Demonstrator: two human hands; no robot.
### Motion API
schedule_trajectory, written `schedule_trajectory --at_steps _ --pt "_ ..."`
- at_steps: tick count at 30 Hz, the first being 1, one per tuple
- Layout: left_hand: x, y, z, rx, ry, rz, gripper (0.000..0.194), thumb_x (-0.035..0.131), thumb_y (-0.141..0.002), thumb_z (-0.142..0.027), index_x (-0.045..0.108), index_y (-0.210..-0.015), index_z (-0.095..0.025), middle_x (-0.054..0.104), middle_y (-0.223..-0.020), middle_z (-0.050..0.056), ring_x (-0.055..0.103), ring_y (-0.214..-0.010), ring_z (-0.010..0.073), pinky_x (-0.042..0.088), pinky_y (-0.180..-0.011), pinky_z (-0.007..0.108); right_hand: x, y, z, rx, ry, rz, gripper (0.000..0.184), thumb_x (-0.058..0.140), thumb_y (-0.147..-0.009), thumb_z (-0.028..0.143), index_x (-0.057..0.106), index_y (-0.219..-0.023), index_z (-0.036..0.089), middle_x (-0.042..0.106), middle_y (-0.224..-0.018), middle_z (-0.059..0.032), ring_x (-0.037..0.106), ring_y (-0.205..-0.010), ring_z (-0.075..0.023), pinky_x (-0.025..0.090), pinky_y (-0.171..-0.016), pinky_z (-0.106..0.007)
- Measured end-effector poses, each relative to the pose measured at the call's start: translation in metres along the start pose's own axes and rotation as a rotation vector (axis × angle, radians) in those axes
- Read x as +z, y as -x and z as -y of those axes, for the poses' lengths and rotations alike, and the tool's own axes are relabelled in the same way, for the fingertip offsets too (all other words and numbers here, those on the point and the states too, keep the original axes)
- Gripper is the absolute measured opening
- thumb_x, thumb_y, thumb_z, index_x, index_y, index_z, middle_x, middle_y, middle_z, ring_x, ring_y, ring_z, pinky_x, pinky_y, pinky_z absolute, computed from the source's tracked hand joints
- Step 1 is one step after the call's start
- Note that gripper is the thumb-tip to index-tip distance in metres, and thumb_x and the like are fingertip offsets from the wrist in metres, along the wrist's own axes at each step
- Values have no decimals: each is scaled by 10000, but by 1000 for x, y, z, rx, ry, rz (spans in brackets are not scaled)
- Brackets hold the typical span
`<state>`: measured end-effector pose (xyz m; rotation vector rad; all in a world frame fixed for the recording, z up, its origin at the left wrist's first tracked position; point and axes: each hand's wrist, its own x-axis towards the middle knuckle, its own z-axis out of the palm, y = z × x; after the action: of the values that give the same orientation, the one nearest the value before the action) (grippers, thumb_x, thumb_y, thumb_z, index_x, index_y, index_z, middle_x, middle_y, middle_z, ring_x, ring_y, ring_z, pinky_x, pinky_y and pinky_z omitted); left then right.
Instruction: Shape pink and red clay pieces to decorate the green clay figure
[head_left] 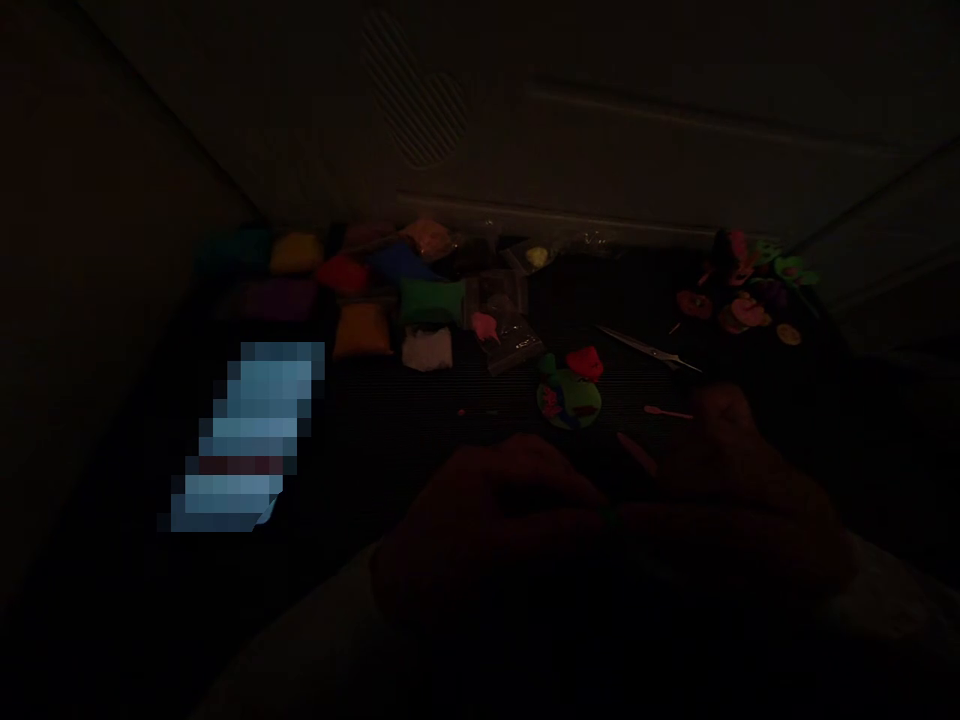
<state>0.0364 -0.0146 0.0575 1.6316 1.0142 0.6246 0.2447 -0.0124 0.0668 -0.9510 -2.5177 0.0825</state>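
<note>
In dim light my left hand [487, 510] and my right hand [757, 520] meet at the fingertips, low in the view. Both are closed, pinching a small green piece of clay [611, 515] between them; its shape is too dark to make out. Just beyond lies a round green clay piece [574, 400] with red and blue bits on it. A red clay lump [585, 363] touches its far edge. A small pink modelling tool [667, 412] rests close to my right hand.
A lit phone [244, 440], its screen blurred out, lies at the left. Several coloured clay packs [431, 300] line the back wall. Scissors [649, 348] lie right of the middle. Finished-looking clay figures [750, 290] are grouped at the back right.
</note>
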Motion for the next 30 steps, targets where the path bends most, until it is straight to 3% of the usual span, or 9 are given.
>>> schedule_trajectory --at_steps 5,13,17,30 --pt "3 5 -2 9 -19 -80 91 594 -691 -180 644 -761 -212 646 -758 -22 597 -655 93 498 -555 189 -3 -4 6 -46 -116 -66 158 478 -798 260 595 -903 275 533 -616 23 488 -613 -103 351 -624 -303" --pt "5 9 0 88 -129 -188 98 600 -689 -187 631 -780 -206 639 -768 -13 587 -689 96 505 -617 209 0 -7 15 22 -153 -117 122 516 -783 282 602 -848 223 578 -672 16 508 -622 -95 349 -637 -309" --pt "5 10 0 108 -83 -221 83 598 -684 -163 630 -753 -195 627 -763 -6 582 -689 95 493 -602 195 -1 -7 18 31 -154 -122 113 560 -753 249 596 -851 205 581 -679 17 513 -641 -99 349 -657 -317" --pt "8 8 -1 -65 139 -182 62 622 -652 -233 657 -703 -227 618 -749 -13 559 -675 106 445 -625 203 0 -4 15 -27 -104 -120 139 517 -777 202 595 -889 225 558 -675 27 498 -645 -94 343 -684 -332"
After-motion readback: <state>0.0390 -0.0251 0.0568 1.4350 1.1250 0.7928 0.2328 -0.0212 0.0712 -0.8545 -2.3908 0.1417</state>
